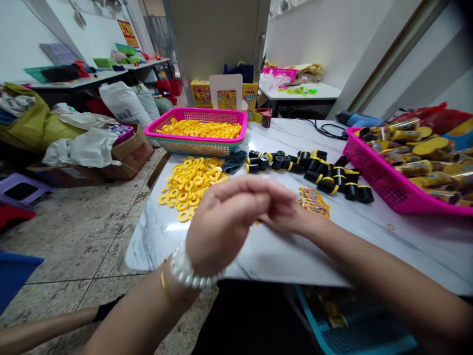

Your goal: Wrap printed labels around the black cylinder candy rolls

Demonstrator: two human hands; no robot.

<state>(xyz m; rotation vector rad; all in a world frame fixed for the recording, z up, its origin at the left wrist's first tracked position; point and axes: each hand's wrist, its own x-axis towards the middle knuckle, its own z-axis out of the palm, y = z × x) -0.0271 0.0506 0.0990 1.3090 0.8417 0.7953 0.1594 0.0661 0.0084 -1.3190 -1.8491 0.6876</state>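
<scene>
My left hand (pixel 225 222), with a pearl bracelet at its wrist, is raised over the middle of the white table, fingers curled and pointing right. Behind it, my right hand (pixel 283 214) is partly covered and blurred; its fingers are hidden, and so is anything it holds. Yellow rings (pixel 192 185) lie in a loose pile left of my hands. Several black cylinders with yellow rims (pixel 328 172) are spread beyond and to the right. Near my right wrist lie printed yellow labels (pixel 314 201).
A pink basket of yellow rings (pixel 195 140) stands at the back left. On the right, a pink basket (pixel 384 185) holds shiny yellow tubes. Yellow boxes (pixel 201 93) stand at the back. A blue basket (pixel 318 325) is below the table edge. Another person's arm (pixel 48 328) shows at lower left.
</scene>
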